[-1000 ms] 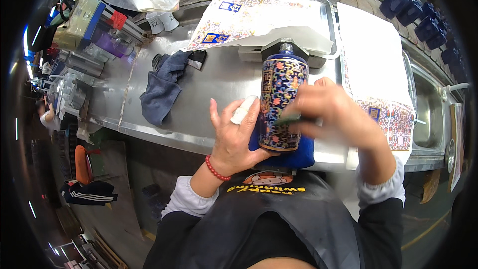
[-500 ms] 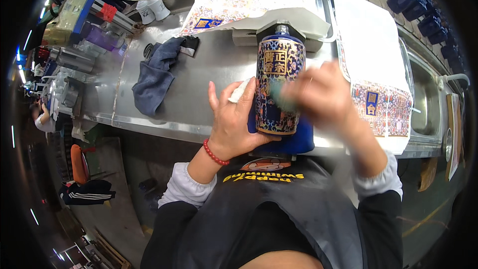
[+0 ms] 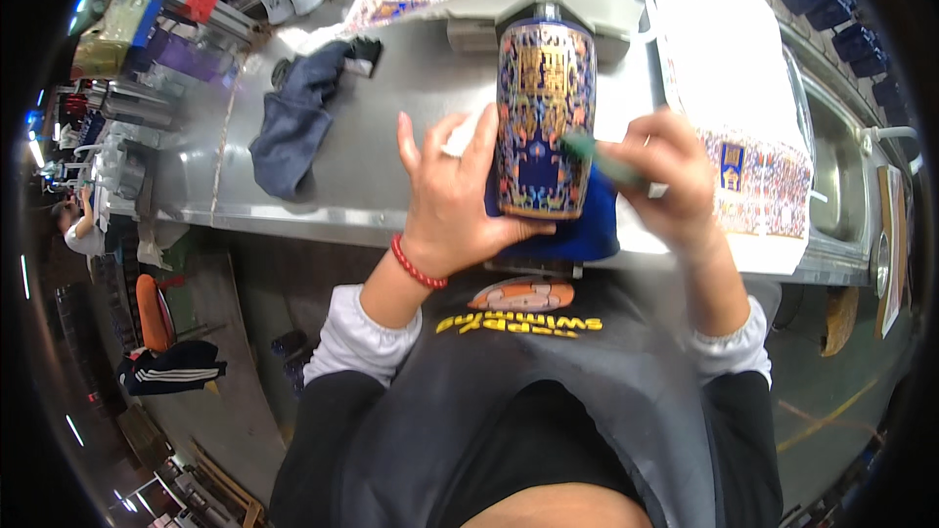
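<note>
My left hand (image 3: 460, 198) lies flat against the left side of a tall patterned tumbler (image 3: 544, 117), fingers spread and pointing up, palm cupped on its lower wall. The tumbler stands on a blue cloth pad (image 3: 577, 225) at the near edge of the metal surface (image 3: 381, 108), just ahead of my chest. My right hand (image 3: 665, 176) is closed on a slim green tool (image 3: 597, 154), whose tip meets the tumbler's right side about mid-height. The tumbler's wrap is dark blue with dense gold and orange ornament. To the left, a dark blue rag (image 3: 293, 122) lies crumpled, with bare metal between it and my left hand. To the right, a long white printed sheet (image 3: 729, 88) lies along the surface, with a small blue rectangle on its patterned lower end. Dark blue tumblers (image 3: 841, 0) line the far right rim.
</note>
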Motion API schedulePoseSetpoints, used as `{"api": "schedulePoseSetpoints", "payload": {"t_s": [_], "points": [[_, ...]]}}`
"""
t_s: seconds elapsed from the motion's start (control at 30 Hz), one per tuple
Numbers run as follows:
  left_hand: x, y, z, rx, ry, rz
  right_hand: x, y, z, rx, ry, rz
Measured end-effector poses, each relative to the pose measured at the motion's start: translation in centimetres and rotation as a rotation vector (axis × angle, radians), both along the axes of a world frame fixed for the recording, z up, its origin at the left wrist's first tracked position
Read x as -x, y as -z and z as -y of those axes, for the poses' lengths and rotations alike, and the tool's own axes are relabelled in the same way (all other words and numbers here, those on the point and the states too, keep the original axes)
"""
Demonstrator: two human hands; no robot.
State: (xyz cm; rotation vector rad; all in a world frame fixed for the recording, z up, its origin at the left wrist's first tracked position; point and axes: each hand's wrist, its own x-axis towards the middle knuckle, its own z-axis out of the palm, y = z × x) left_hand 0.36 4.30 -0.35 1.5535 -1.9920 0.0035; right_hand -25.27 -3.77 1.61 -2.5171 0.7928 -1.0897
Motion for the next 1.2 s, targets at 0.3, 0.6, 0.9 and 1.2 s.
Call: {"api": "schedulePoseSetpoints", "payload": {"t_s": [0.3,0.6,0.9,1.2], "points": [[0.5,-1.2,0.1,0.062,-0.034,0.088,-4.3,-5.4,4.5,-0.131,-0.033,0.110],[0.4,-2.2,0.3,0.074,-0.021,0.136,-3.9,-4.6,4.9,-0.449,-0.128,0.221],[0.6,-1.8,0.4,0.095,-0.029,0.123,-5.0,-6.0,5.2,-0.387,-0.345,0.027],[0.4,-2.8,0.6,0.129,-0.025,0.161,-6.4,-5.7,8.6,-0.350,-0.053,0.204]]}}
